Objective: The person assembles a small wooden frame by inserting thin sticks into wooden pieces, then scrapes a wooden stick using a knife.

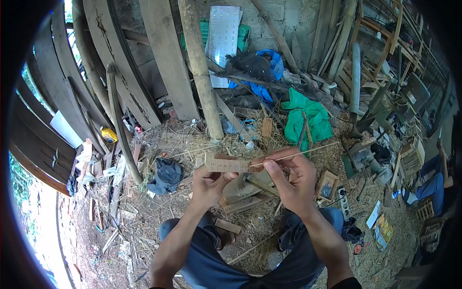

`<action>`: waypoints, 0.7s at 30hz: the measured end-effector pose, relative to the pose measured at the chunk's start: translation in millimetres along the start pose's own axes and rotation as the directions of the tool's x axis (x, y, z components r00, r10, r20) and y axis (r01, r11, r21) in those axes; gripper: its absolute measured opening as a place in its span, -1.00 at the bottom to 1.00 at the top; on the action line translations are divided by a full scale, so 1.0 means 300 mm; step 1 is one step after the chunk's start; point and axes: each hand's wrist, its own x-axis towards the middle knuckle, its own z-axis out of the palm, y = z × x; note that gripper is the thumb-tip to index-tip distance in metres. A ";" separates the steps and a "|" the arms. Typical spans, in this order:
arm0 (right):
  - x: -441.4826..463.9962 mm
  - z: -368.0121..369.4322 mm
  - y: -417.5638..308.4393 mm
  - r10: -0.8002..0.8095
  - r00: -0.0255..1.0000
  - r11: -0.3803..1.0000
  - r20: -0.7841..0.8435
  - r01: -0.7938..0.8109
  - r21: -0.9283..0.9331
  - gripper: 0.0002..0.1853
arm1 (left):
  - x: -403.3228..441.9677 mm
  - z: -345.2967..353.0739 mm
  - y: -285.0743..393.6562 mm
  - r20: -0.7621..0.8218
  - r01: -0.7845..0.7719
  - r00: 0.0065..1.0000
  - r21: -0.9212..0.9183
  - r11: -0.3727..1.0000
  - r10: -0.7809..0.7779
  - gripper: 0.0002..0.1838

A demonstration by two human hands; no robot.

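The left hand point(209, 187) curls its fingers and thumb around the left end of a small wooden block point(228, 165), held up above the littered floor point(257, 236), while the right hand point(294, 179) pinches a thin stick point(315, 149) at the block's right end; whether it also grips the block, I cannot tell. Beyond them, a black bag point(166, 174) lies toward the floor's left edge and a green sack point(308, 120) near its far edge.

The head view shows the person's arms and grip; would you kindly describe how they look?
The left grip and right grip are bare, ungloved hands. Both forearms are bare, with no watch or band visible; a dark sleeve edge shows on the right.
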 end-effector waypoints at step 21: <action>0.012 0.002 0.001 -0.206 0.976 0.927 -0.070 0.172 -0.333 -0.94 | -0.005 -0.008 -0.038 0.028 0.021 0.999 0.064 0.998 -0.023 -0.79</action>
